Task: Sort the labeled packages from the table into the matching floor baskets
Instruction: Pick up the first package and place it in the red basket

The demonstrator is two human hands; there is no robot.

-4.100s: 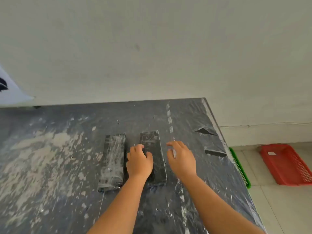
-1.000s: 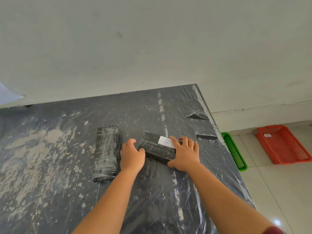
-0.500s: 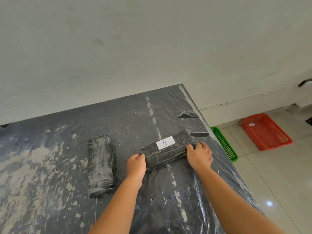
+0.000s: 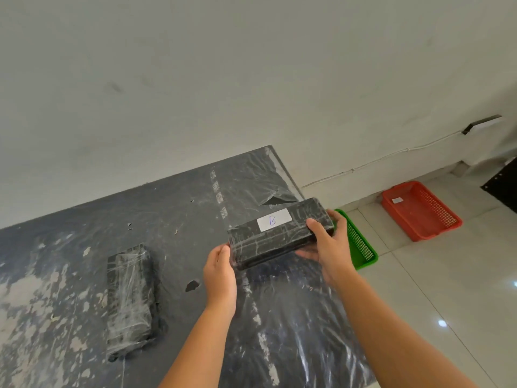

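A black plastic-wrapped package (image 4: 279, 233) with a white label marked "B" is held above the table's right side. My left hand (image 4: 219, 271) grips its near left end and my right hand (image 4: 328, 242) grips its right end. A second black wrapped package (image 4: 130, 298) lies flat on the table to the left, no label showing. On the floor to the right sit a green basket (image 4: 361, 247), partly hidden behind my right hand, and a red basket (image 4: 419, 210) with a small white tag inside.
The table (image 4: 181, 208) is covered in dark, scuffed plastic sheeting and stands against a white wall; its right edge runs beside the green basket. A white cable runs along the wall base. A dark object (image 4: 503, 183) stands at the far right on the tiled floor.
The "B" package was turned label-up on the table, then lifted off it and carried right toward the table edge. The other package has stayed put.
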